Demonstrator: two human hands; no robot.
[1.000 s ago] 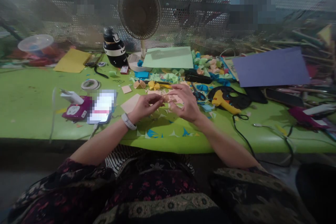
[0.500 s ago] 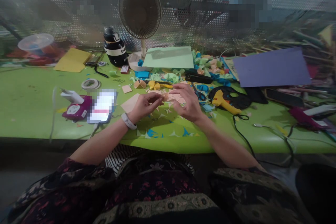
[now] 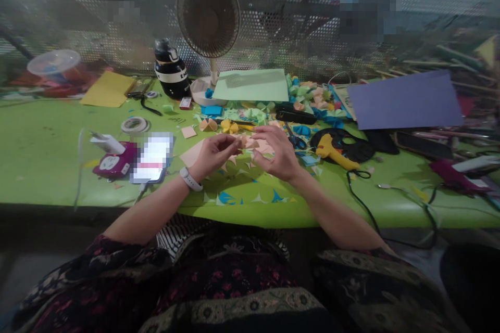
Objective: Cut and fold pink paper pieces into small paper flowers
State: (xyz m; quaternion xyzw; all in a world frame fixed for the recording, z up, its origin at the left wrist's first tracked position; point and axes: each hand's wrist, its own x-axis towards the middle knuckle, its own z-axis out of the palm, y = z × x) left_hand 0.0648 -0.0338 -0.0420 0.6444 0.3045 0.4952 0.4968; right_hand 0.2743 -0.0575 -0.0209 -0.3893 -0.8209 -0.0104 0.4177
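Observation:
My left hand [image 3: 213, 155] and my right hand [image 3: 275, 153] meet over the green table [image 3: 47, 161], both pinching a small folded piece of peach paper [image 3: 246, 142] held just above the surface. The fingers of both hands are curled round it. Beneath and beside the hands lie peach paper squares [image 3: 193, 155] and small triangular paper scraps [image 3: 234, 195]. A white band sits on my left wrist [image 3: 190, 179].
A phone [image 3: 153, 158] and a magenta case [image 3: 113, 164] lie left of my hands. A yellow glue gun [image 3: 332, 152], scissors [image 3: 295, 139], folded paper shapes [image 3: 228, 126], tape [image 3: 134, 125], a fan [image 3: 208, 15], a bottle [image 3: 170, 70] and purple card [image 3: 404, 100] crowd the back.
Both hands have lifted slightly and drawn closer, turning the peach paper piece between the fingers. Nothing else on the table has moved.

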